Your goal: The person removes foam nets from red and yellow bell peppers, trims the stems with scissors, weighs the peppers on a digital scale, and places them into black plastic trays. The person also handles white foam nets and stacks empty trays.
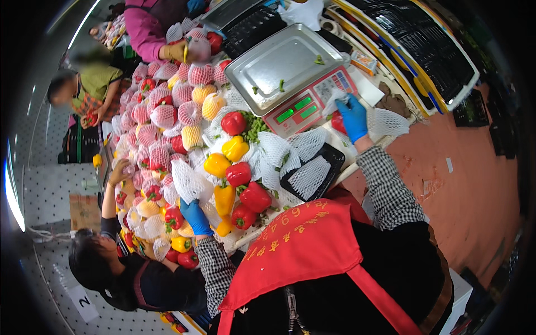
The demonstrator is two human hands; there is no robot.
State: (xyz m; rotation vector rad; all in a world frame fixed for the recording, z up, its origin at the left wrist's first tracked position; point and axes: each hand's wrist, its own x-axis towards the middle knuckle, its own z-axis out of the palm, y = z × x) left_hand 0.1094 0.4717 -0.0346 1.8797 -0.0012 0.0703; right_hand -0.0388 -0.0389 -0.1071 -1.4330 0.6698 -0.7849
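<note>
Both of my hands wear blue gloves. My right hand (352, 117) is at the near corner of the pink digital scale (289, 117), closed on a crumpled white cloth (335, 100), with a red bell pepper (338, 122) just under the fingers. My left hand (196, 217) grips a white foam net sleeve (190, 182) beside the heaped peppers. Between the hands lie loose yellow bell peppers (216, 165) and red bell peppers (255, 197). A black plastic tray (337, 155) holds a white foam net, with more nets next to it. Cut green stems (253, 127) lie by the scale.
A large heap of peppers in foam nets (159, 117) covers the left of the table. Three co-workers stand around it; one reaches in close to my left. A metal pan (289, 67) tops the scale. Stacked black trays (418, 46) stand at the upper right.
</note>
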